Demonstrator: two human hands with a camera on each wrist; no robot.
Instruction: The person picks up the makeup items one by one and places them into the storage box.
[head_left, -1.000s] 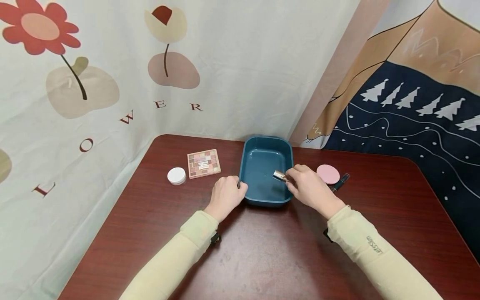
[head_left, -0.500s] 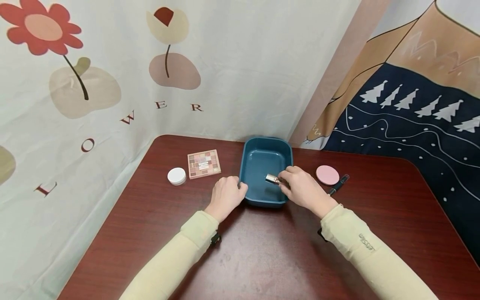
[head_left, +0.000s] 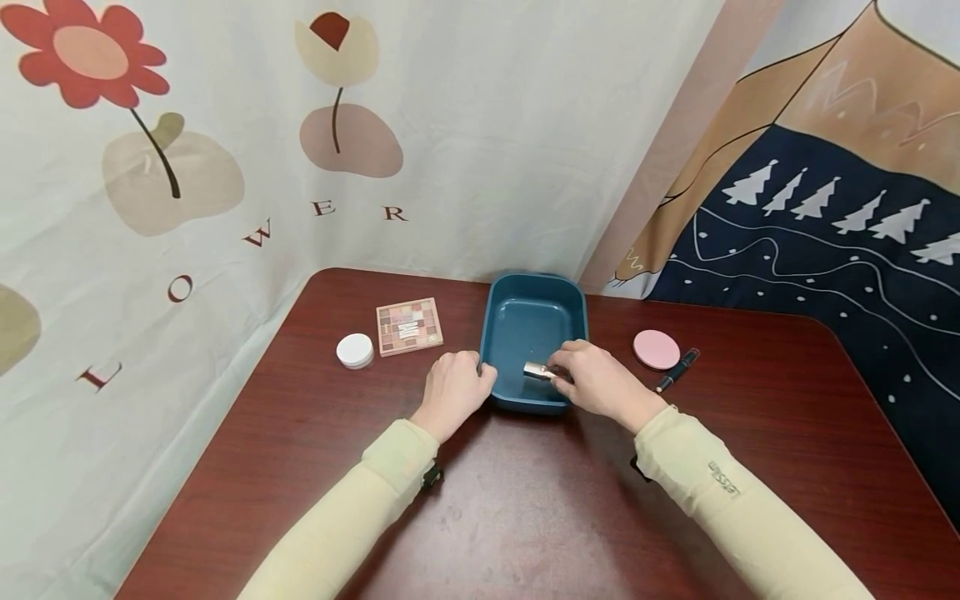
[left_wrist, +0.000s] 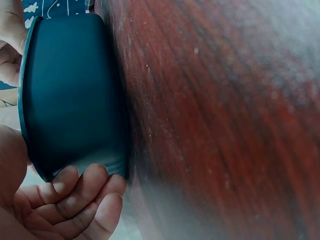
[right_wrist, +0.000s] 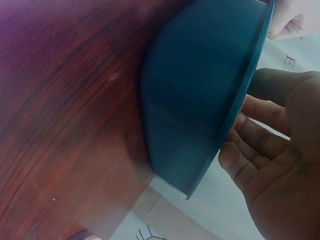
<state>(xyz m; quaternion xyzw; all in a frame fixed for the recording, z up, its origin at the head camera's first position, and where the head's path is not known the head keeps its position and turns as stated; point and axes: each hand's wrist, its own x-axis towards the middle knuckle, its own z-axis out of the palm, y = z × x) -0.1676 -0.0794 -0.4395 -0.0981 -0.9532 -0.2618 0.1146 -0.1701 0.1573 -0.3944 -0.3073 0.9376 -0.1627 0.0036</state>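
A deep blue rectangular plastic bin (head_left: 531, 323) stands at the back middle of the table. My left hand (head_left: 453, 392) grips its left rim; in the left wrist view the fingers (left_wrist: 90, 185) curl against the outside of the bin wall (left_wrist: 70, 95). Over the bin's front right part, my right hand (head_left: 600, 382) pinches a small shiny metallic tube (head_left: 537, 372), like a lipstick, pointing left. The right wrist view shows the right hand's fingers (right_wrist: 260, 142) reaching past the bin's rim, with the tube hidden there.
Left of the bin lie an eyeshadow palette (head_left: 409, 327) and a round white jar (head_left: 355, 351). To the right are a pink round puff (head_left: 657, 349) and a dark slim pen-like stick (head_left: 678, 370). Printed curtain (head_left: 480, 150) hangs behind the table (head_left: 495, 517).
My right hand has moved left and slightly toward me over the bin with the tube, uncovering more of the dark stick. The left hand stays on the rim.
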